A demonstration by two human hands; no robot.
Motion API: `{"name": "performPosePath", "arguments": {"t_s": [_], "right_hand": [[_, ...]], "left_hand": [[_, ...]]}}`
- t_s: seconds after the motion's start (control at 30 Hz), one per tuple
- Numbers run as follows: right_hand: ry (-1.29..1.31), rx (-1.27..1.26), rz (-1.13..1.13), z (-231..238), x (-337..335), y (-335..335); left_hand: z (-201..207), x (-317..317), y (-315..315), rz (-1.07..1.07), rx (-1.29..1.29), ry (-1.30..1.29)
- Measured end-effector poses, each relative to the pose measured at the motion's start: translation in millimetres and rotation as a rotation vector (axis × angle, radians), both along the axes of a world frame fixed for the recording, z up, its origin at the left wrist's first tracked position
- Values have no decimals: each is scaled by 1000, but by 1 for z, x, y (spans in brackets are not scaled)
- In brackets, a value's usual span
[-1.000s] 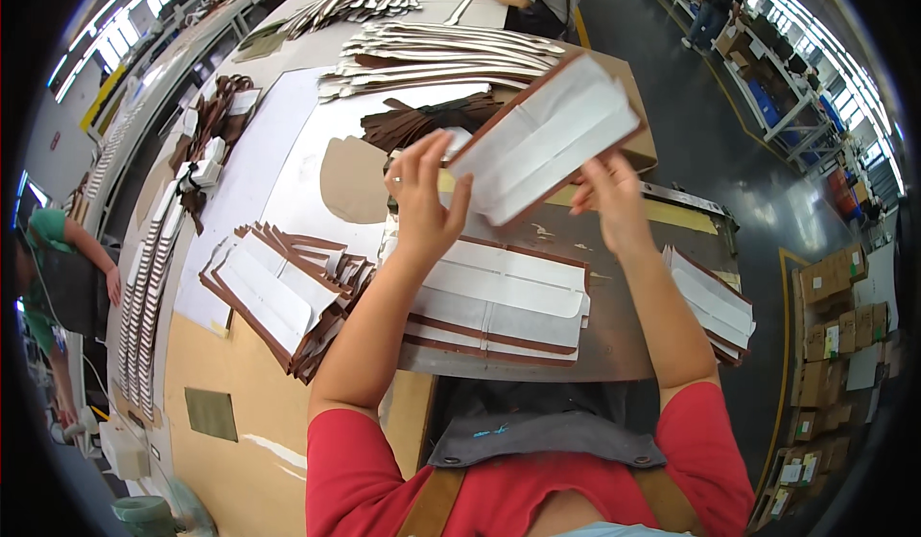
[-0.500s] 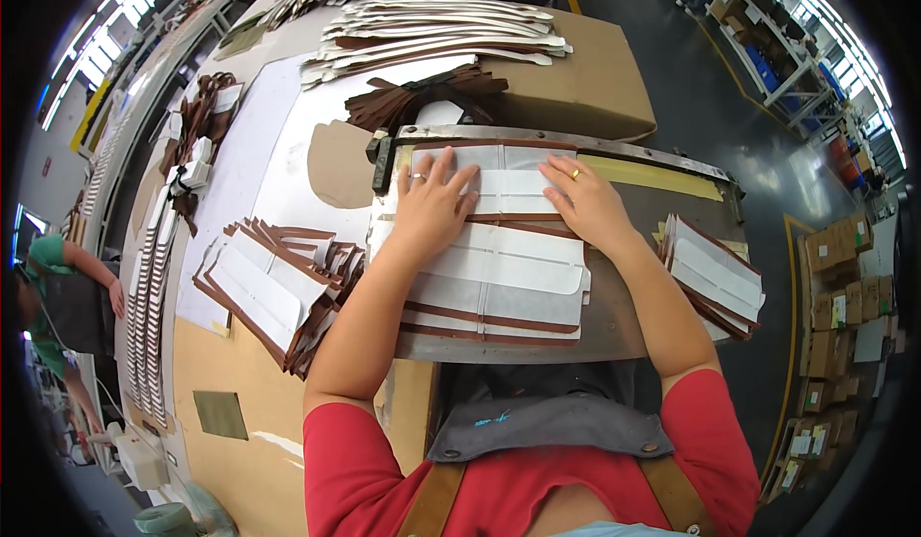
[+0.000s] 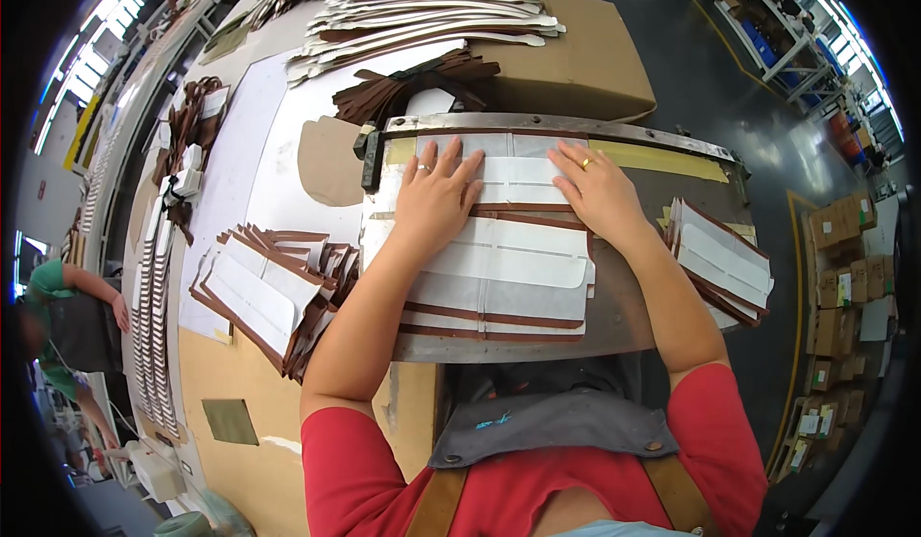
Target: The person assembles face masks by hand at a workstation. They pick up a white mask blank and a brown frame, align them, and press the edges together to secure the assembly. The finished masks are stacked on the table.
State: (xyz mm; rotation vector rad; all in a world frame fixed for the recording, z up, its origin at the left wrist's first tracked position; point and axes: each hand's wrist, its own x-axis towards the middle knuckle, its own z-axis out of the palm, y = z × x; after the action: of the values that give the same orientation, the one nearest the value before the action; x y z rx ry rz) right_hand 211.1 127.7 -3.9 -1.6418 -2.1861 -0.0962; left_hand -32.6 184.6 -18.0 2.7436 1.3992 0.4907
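Both my hands lie on a white-backed panel with brown edges [image 3: 523,180], which sits against the metal bar [image 3: 556,127] along the far side of the work board. My left hand [image 3: 440,190] presses its left part with fingers spread. On its right part rests my right hand [image 3: 597,187], fingers stretched out and thumb apart. Neither hand grips anything. Nearer to me, between my forearms, is a stack of similar white and brown panels [image 3: 499,267], its left part partly hidden by my left forearm.
More panels are piled at the left [image 3: 251,288] and right [image 3: 721,261] of the board. Beyond it stand a cardboard box [image 3: 585,58], long white strips [image 3: 432,14] and a bundle of brown strips [image 3: 413,86]. A person in green [image 3: 82,292] is at the far left.
My hands stay flat on the far panel, with only slight shifts of the fingers. The whole view has tilted a little, and the stacks lie as before.
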Motion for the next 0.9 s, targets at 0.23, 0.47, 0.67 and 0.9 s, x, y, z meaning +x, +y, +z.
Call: {"name": "performPosePath", "arguments": {"t_s": [0.23, 0.47, 0.67, 0.9], "right_hand": [[55, -30, -2, 5, -4, -2], [16, -23, 37, 11, -4, 1], [153, -59, 227, 20, -35, 58], [197, 5, 413, -5, -76, 101]], "left_hand": [[0, 1, -3, -44, 59, -103], [1, 1, -6, -42, 90, -111], [-2, 0, -5, -60, 109, -135], [8, -2, -3, 9, -91, -213]]}}
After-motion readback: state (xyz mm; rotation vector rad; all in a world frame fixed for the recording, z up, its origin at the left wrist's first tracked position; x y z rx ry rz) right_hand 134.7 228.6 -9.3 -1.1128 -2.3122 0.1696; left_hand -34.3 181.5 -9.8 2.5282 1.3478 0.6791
